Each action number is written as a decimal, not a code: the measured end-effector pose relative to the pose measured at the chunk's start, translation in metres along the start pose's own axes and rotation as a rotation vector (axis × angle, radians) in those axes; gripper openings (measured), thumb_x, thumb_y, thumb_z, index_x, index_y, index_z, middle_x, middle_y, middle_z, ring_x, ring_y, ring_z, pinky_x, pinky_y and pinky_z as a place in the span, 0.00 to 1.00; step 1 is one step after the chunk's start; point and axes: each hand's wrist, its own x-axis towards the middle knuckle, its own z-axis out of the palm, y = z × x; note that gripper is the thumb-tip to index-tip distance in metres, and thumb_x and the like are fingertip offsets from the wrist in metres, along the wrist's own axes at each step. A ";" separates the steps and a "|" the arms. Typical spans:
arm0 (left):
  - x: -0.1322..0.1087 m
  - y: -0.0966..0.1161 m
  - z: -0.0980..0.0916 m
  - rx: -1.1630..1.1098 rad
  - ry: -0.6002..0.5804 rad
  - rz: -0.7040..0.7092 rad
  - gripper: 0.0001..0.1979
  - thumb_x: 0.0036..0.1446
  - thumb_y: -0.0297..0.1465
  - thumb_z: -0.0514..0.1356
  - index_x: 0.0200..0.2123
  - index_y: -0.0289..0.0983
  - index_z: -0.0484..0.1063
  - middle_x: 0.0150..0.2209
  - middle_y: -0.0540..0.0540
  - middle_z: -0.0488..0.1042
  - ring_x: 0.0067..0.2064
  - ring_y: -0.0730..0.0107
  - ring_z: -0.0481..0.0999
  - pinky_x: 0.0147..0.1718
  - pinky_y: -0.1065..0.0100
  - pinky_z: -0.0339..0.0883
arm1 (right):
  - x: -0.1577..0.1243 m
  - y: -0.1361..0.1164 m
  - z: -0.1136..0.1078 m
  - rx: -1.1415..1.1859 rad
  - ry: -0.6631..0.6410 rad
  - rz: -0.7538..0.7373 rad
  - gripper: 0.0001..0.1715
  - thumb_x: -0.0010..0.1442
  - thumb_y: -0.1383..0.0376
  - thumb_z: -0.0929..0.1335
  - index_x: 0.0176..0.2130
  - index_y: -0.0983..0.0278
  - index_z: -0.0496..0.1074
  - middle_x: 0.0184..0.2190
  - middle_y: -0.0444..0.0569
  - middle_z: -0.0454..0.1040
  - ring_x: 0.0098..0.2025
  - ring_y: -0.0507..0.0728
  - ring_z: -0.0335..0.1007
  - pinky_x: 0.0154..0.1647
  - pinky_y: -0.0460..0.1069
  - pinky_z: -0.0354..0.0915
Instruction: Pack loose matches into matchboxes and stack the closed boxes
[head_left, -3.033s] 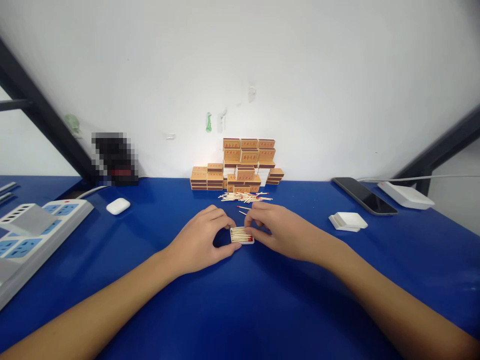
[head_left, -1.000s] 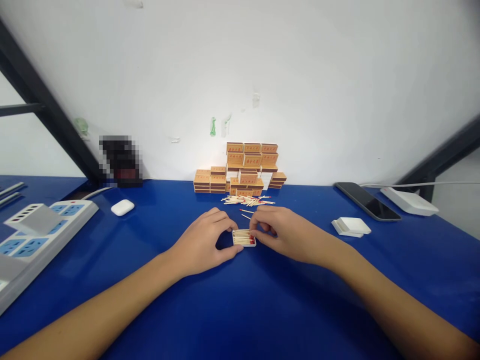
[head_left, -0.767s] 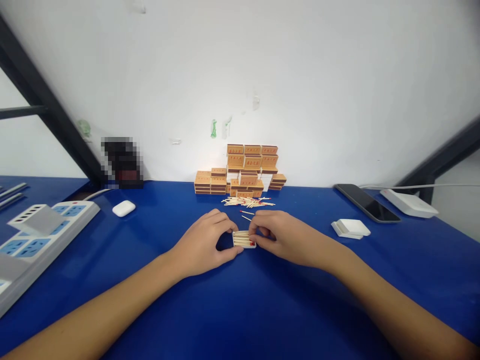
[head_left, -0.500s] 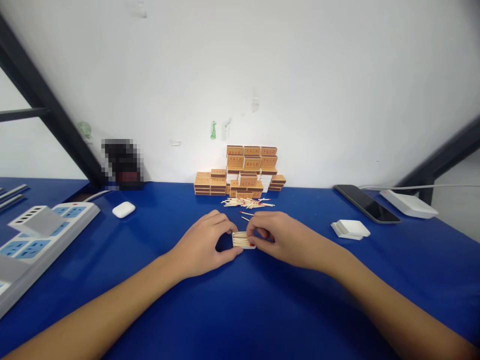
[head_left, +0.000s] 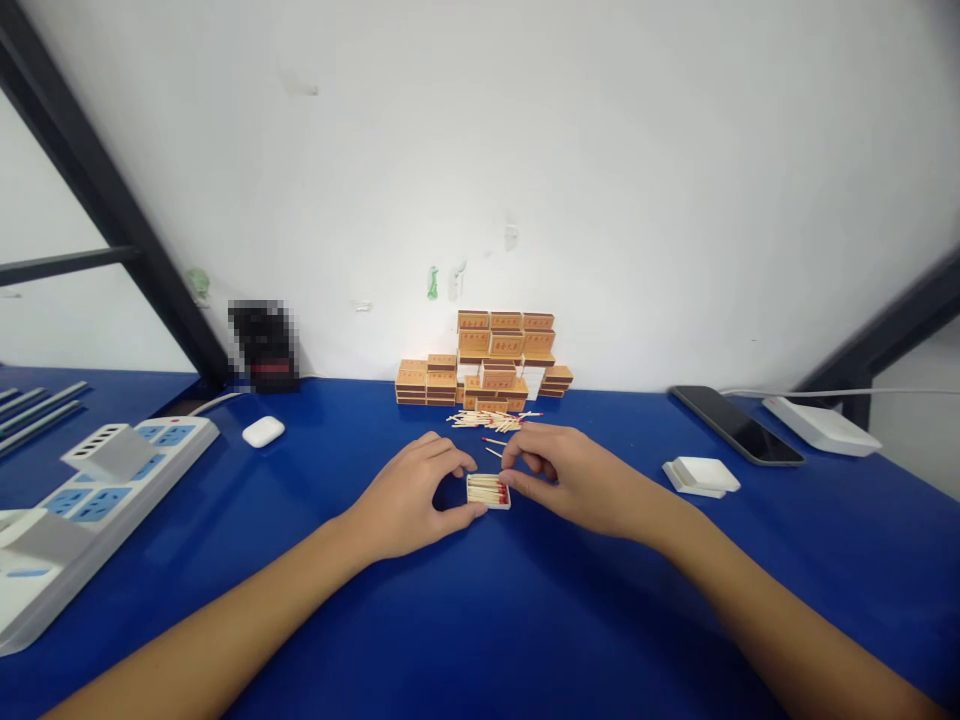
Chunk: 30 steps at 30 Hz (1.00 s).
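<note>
A small white matchbox tray (head_left: 489, 507) lies on the blue table in front of me, with wooden matches (head_left: 487, 488) side by side in it, red heads to the right. My left hand (head_left: 416, 495) holds the tray at its left end, thumb at the near edge and forefinger at the far edge. At the tray's far right corner, my right hand (head_left: 551, 470) has its thumb and forefinger drawn together; whatever is between the tips is hidden. Two loose matches (head_left: 493, 441) lie just beyond the tray, partly behind my right fingers. A heap of matches (head_left: 487, 420) lies farther back.
Stacked matchboxes (head_left: 506, 345) stand against the wall behind the heap. On the right are white trays (head_left: 701, 475), a phone (head_left: 735, 425) and a white flat device (head_left: 821, 425). On the left are a white earbud case (head_left: 263, 432) and a power strip (head_left: 112, 530) with plugs.
My right fingertips have lifted slightly away from the matches in the tray, and more red heads show. My left hand stays at the tray. The whole view has shifted a little.
</note>
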 end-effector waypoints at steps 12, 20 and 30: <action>0.031 -0.001 -0.032 0.150 0.238 0.057 0.09 0.67 0.36 0.64 0.46 0.39 0.76 0.45 0.46 0.79 0.49 0.61 0.76 0.52 0.57 0.70 | 0.003 0.014 0.006 0.012 -0.075 -0.018 0.13 0.58 0.60 0.76 0.39 0.63 0.75 0.36 0.47 0.73 0.37 0.55 0.67 0.37 0.49 0.61; 0.197 0.059 -0.001 0.631 -0.109 0.293 0.09 0.68 0.27 0.58 0.45 0.32 0.78 0.48 0.34 0.79 0.58 0.50 0.72 0.58 0.53 0.63 | 0.007 0.029 0.002 0.094 -0.063 -0.023 0.18 0.53 0.57 0.80 0.39 0.64 0.77 0.35 0.46 0.76 0.35 0.55 0.68 0.35 0.48 0.60; 0.284 0.069 0.057 0.840 -0.427 0.124 0.20 0.69 0.37 0.63 0.59 0.34 0.71 0.57 0.38 0.74 0.53 0.56 0.78 0.51 0.51 0.77 | 0.014 0.042 0.014 0.176 0.013 -0.025 0.22 0.53 0.56 0.79 0.41 0.65 0.74 0.37 0.48 0.76 0.36 0.55 0.70 0.36 0.48 0.61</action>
